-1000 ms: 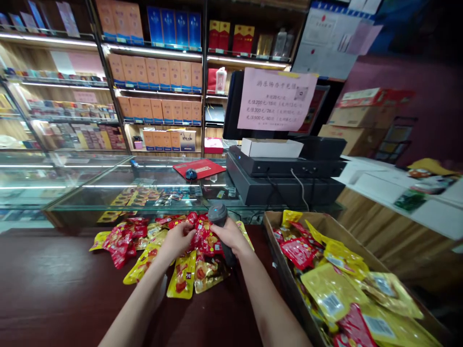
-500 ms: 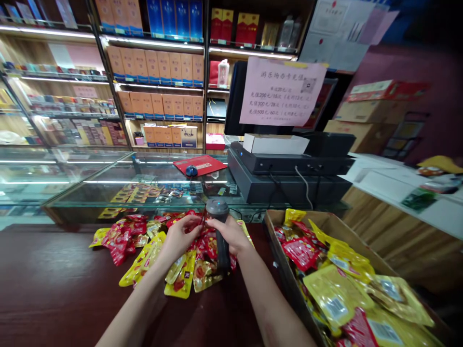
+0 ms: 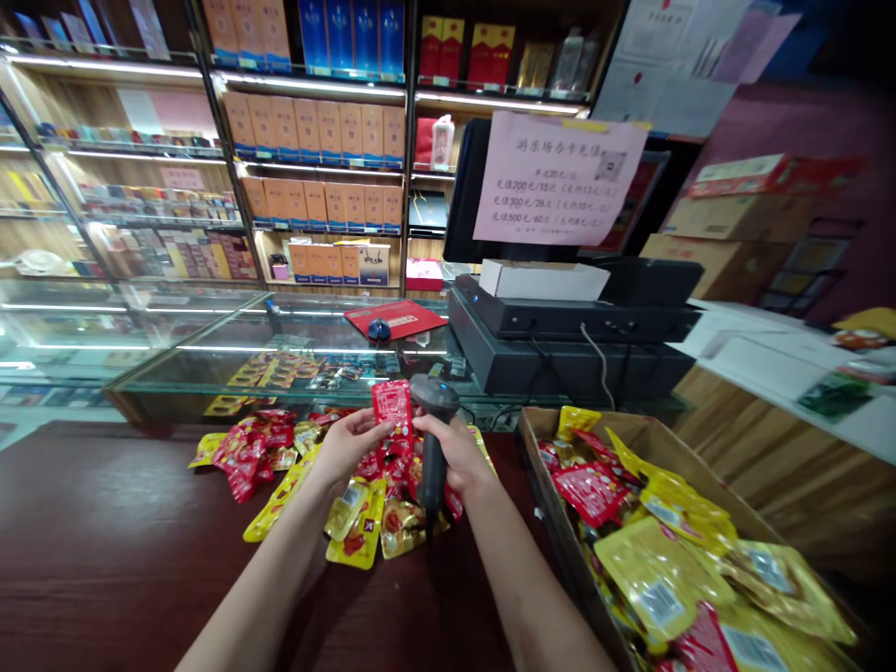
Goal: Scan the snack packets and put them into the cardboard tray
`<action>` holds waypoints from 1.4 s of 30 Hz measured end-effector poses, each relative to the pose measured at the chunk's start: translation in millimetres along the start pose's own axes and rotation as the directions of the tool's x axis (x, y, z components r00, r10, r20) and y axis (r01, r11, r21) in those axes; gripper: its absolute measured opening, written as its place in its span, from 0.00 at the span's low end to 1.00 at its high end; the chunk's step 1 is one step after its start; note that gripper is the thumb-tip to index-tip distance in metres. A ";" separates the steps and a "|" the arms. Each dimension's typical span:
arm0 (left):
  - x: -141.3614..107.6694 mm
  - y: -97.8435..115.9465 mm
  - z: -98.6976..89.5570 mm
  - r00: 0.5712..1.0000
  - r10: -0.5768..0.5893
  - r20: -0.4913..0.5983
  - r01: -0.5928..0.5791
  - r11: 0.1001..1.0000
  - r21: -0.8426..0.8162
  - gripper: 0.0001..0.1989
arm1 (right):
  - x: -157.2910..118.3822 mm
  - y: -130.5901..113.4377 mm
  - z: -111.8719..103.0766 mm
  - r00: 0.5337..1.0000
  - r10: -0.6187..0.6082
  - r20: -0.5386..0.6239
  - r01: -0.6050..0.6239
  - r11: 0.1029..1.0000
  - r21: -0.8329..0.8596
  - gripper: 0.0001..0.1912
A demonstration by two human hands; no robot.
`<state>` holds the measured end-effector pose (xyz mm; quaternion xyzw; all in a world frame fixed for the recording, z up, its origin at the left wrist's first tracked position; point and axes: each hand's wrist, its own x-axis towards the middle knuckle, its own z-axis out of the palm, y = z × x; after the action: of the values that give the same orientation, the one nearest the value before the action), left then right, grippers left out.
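My left hand (image 3: 351,450) pinches the edge of a red snack packet (image 3: 393,411), which is held upright with its printed side towards me. Wrapped round a black handheld scanner (image 3: 434,448) is my right hand (image 3: 458,455); the scanner's head is beside the packet. Under both hands lies a pile of red, yellow and gold packets, among them a yellow packet (image 3: 358,537) near the front and a gold packet (image 3: 404,528) beside it. More red packets (image 3: 245,453) lie to the left on the brown table (image 3: 126,541).
An open cardboard box (image 3: 536,467) of packets stands at the right. Behind the table are a glass counter (image 3: 210,359), a mouse (image 3: 379,329) on a red mat (image 3: 413,319), and a monitor with a paper sign (image 3: 560,177).
The red packet has come up from between my hands and now stands upright in my left hand. The scanner has tilted, its head slightly further right. The view has shifted a little.
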<state>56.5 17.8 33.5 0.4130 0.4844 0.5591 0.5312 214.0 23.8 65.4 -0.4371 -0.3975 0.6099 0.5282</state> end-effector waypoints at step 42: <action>13.0 11.6 -50.2 0.967 0.067 -0.246 -0.093 0.991 -0.096 0.22 | -30.8 22.9 33.0 0.842 0.303 0.446 -0.110 0.907 -0.408 0.05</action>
<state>4.0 26.0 34.6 0.3321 0.4979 0.6513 0.4664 177.7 -10.4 57.2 -0.3956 -0.5767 0.6710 0.2462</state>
